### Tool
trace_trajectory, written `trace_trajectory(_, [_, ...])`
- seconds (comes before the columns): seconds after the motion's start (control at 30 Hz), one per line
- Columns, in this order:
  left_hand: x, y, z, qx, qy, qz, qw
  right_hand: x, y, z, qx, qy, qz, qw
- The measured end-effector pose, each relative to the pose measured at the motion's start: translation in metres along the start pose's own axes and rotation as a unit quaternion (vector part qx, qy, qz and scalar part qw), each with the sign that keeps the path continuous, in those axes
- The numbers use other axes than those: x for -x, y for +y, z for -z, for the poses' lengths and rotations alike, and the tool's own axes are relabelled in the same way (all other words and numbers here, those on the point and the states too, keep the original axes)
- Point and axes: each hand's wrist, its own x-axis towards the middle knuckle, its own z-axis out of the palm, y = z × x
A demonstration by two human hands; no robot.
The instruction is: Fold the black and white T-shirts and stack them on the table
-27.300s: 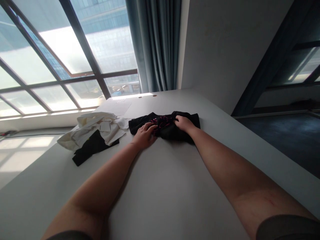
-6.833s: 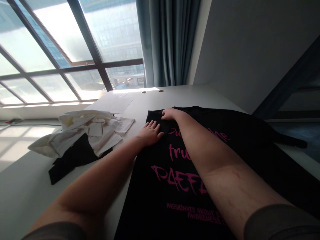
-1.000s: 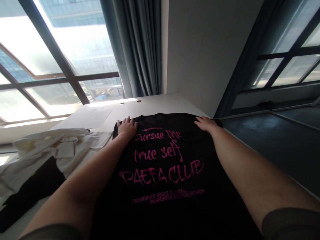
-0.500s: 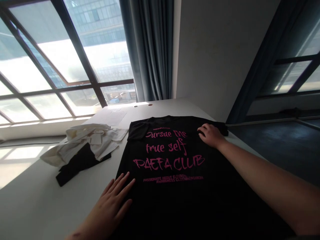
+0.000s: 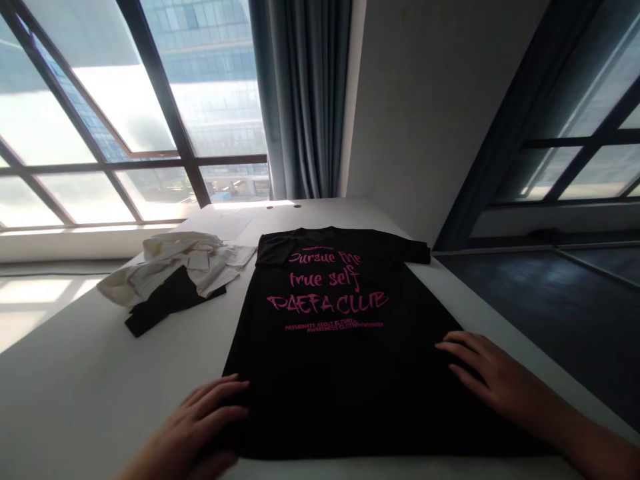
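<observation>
A black T-shirt with pink lettering lies spread flat, its neckline toward the far end and its hem near me. Its left sleeve is folded in over the body, while the right one sticks out to the side. My left hand is at the shirt's left edge near the hem, fingers stretched and slightly curved. Over the right edge, my right hand has its fingers apart, with nothing held. Whether the fingertips press on the cloth is hard to tell.
The shirt lies on a white table. To its left sit a crumpled cream-white garment and a folded black cloth. Windows, a blue-grey curtain and a pillar stand beyond; dark floor shows at the right.
My right hand has moved from the shirt's upper right back toward me along its right edge. My left hand has shifted slightly nearer the hem, which now shows.
</observation>
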Motion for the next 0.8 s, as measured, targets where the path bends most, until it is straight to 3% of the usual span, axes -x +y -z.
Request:
trace_trajectory(0.17, [0.007, 0.002, 0.007, 0.043, 0.031, 0.064, 0.997, 0.042, -0.013, 0.021, -0.049, -0.055, 0.003, 0.997])
trace_trajectory(0.27, [0.006, 0.012, 0.012, 0.030, 0.039, 0.166, 0.985, 0.055, -0.015, 0.031, -0.069, -0.090, 0.002, 0.994])
trace_trajectory(0.33, [0.005, 0.022, 0.017, -0.004, 0.021, 0.243, 0.970, 0.060, -0.015, 0.036, -0.078, -0.087, -0.016, 0.993])
trace_trajectory(0.4, [0.004, 0.030, 0.024, -0.034, -0.009, 0.278, 0.960, 0.063, -0.013, 0.040, -0.086, -0.086, -0.031, 0.992])
trace_trajectory(0.5, [0.006, 0.034, 0.036, -0.057, -0.026, 0.266, 0.962, 0.069, -0.012, 0.045, -0.085, -0.092, -0.040, 0.991])
trace_trajectory(0.57, [0.009, 0.032, 0.044, -0.065, 0.000, 0.243, 0.968, 0.073, -0.012, 0.046, -0.090, -0.099, -0.045, 0.990])
trace_trajectory(0.7, [0.013, 0.029, 0.054, -0.073, 0.045, 0.141, 0.986, 0.076, -0.012, 0.048, -0.124, -0.113, -0.066, 0.984])
trace_trajectory(0.8, [0.010, 0.032, 0.059, -0.057, 0.005, 0.072, 0.996, 0.071, -0.012, 0.057, -0.146, -0.123, -0.078, 0.979])
